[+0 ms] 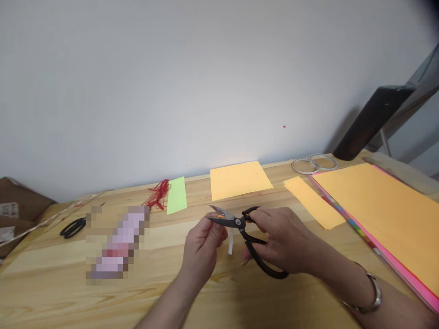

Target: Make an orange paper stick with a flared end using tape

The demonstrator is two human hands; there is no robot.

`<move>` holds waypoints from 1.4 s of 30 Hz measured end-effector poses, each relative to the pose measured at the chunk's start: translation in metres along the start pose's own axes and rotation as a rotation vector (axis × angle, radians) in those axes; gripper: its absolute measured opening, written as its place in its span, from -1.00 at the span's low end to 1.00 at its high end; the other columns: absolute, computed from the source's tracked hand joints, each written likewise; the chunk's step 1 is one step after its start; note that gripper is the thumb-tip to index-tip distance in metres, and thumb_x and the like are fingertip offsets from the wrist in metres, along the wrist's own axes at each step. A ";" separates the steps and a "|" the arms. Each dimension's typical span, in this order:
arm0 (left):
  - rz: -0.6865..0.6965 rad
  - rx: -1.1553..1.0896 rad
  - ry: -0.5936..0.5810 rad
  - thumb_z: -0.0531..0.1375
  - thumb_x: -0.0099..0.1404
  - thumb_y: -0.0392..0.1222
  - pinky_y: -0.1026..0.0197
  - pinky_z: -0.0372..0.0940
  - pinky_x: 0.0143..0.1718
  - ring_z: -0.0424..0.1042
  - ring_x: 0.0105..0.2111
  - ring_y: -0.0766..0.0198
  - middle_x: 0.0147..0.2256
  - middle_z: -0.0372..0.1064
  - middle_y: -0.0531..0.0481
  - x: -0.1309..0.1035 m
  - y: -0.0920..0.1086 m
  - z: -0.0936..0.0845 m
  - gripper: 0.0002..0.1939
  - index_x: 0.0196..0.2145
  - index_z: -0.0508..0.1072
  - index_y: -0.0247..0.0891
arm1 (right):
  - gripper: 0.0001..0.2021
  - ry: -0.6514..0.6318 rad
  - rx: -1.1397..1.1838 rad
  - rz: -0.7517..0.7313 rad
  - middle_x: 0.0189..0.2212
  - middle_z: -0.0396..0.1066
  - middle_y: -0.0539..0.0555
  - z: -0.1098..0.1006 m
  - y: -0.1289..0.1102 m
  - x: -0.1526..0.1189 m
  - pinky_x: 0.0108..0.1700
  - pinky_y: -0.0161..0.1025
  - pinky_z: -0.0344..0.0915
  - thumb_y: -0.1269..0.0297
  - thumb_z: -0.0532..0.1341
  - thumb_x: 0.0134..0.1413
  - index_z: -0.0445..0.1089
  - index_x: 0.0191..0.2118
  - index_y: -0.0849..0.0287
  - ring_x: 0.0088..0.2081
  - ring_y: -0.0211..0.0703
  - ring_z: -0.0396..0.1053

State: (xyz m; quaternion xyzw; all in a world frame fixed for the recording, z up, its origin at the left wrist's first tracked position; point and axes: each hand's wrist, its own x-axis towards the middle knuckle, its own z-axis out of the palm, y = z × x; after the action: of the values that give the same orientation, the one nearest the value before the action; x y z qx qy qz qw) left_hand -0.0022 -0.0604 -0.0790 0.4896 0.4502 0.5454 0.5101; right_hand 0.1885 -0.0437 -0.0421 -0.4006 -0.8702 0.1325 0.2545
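A: What lies along the table (68, 292), from its left end?

B: Spare black scissors (72, 227) near the left edge, then red thread (157, 194) and a green slip (177, 195) by the back edge.

A: And mid-table?

B: The left hand (202, 249) pinches a small paper piece (219, 213); a white strip (231, 242) hangs below. The right hand (286, 242) grips black-handled scissors (247, 233), blades on that piece.

A: Further right?

B: Orange sheets (240, 179), tape rings (313, 163), a coloured paper stack (387, 214) at the right edge
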 end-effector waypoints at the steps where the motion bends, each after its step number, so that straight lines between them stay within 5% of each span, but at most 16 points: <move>1: 0.001 0.005 0.000 0.18 0.22 -0.01 0.32 -0.05 -0.59 0.06 -0.60 0.44 -0.62 0.15 0.14 0.000 0.000 0.000 -0.77 -0.37 0.45 -0.24 | -0.55 -0.001 -0.003 -0.005 -0.46 0.42 0.06 0.000 0.000 0.000 -0.47 -0.30 -0.01 -0.13 0.24 -0.08 0.36 -0.41 0.26 -0.48 -0.22 0.27; 31: 0.004 0.092 0.062 0.18 0.20 0.01 0.30 -0.05 -0.60 0.04 -0.62 0.41 -0.65 0.11 0.13 -0.001 0.005 0.002 -0.74 -0.37 0.46 -0.25 | -0.60 0.062 -0.086 -0.078 -0.48 0.44 0.08 0.001 0.005 0.000 -0.49 -0.28 -0.03 -0.05 0.16 0.06 0.37 -0.40 0.28 -0.49 -0.22 0.32; 38: -0.007 0.124 0.044 0.16 0.22 0.01 0.30 -0.05 -0.58 0.05 -0.61 0.41 -0.63 0.11 0.12 0.000 0.006 0.001 -0.73 -0.41 0.45 -0.26 | -0.61 0.045 -0.053 -0.046 -0.48 0.45 0.07 0.004 0.007 -0.001 -0.48 -0.31 0.00 -0.06 0.19 0.03 0.36 -0.43 0.25 -0.50 -0.24 0.33; 42: -0.045 0.051 0.058 0.18 0.20 0.01 0.31 -0.08 -0.59 0.02 -0.62 0.42 -0.65 0.08 0.14 0.001 0.006 0.002 -0.74 -0.39 0.44 -0.26 | -0.61 -0.019 -0.075 0.127 -0.51 0.45 0.06 -0.002 0.014 0.004 -0.48 -0.32 0.03 -0.06 0.18 0.04 0.37 -0.47 0.22 -0.52 -0.25 0.33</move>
State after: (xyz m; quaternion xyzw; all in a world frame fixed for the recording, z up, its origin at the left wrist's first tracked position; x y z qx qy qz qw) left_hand -0.0009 -0.0594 -0.0732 0.4762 0.4896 0.5361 0.4961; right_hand 0.1964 -0.0314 -0.0449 -0.4628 -0.8498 0.1195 0.2223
